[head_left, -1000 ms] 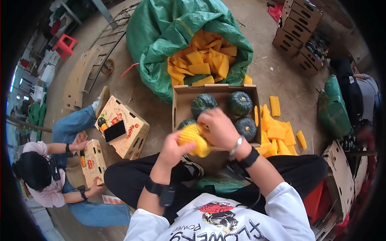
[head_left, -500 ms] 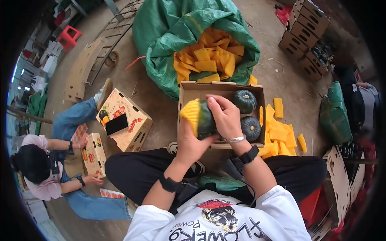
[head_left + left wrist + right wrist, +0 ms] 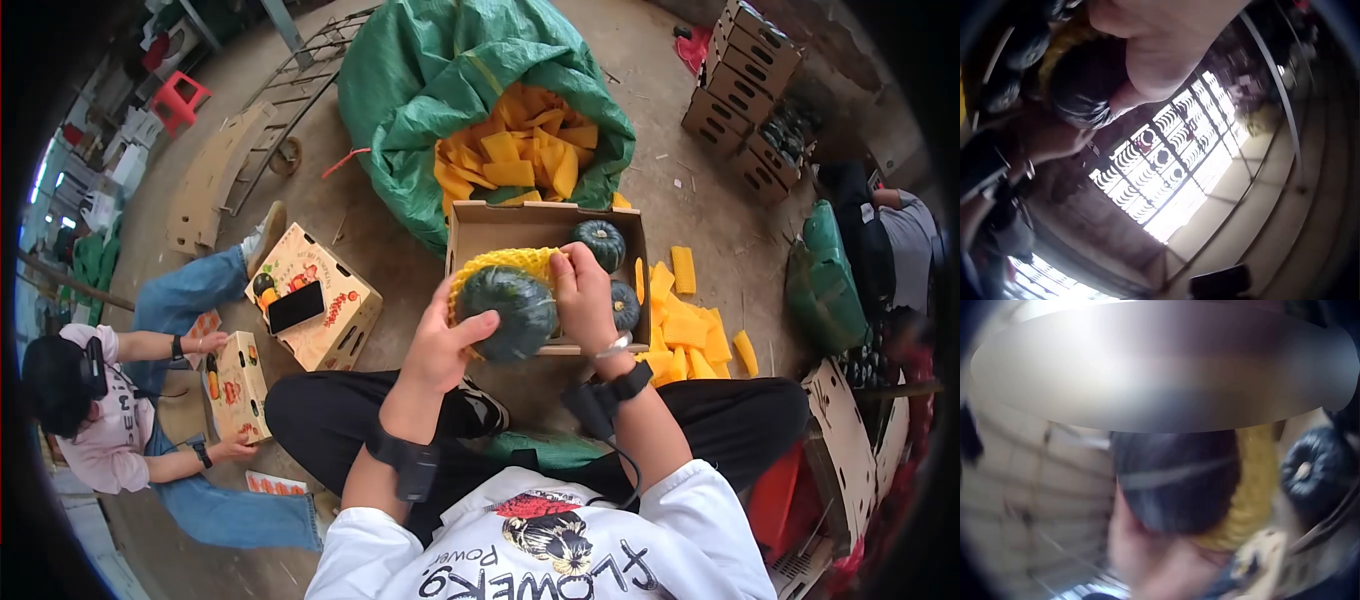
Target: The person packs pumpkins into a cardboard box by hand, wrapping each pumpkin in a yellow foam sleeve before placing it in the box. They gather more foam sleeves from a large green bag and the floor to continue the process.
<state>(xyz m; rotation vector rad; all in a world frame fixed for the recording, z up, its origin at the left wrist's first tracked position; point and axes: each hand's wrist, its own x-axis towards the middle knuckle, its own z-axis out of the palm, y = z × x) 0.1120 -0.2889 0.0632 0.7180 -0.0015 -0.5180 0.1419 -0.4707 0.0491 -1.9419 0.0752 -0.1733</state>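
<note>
A dark green pumpkin (image 3: 508, 312) is held above the near part of an open cardboard box (image 3: 470, 232). My left hand (image 3: 432, 345) grips it from the left, thumb across its near face. A yellow foam net (image 3: 528, 258) wraps round the pumpkin's far side. At the net's right edge, my right hand (image 3: 588, 298) pinches it between thumb and fingers. In the right wrist view, the blurred pumpkin (image 3: 1175, 481) sits against the yellow net (image 3: 1257, 481). Two more pumpkins, one at the back (image 3: 599, 246) and one nearer (image 3: 626, 305), lie in the box's right side.
Behind the box stands a green sack (image 3: 400, 130) full of flat yellow foam nets (image 3: 510, 150). More nets (image 3: 685, 325) lie on the floor to the right. At left, a phone (image 3: 297, 307) rests on a printed carton (image 3: 345, 310), near a seated person (image 3: 100, 420) holding another carton (image 3: 236, 385).
A pumpkin has come up out of the box into my hands. The net, earlier bunched in my hands and then on the pumpkin's left, now stretches round its far side.
</note>
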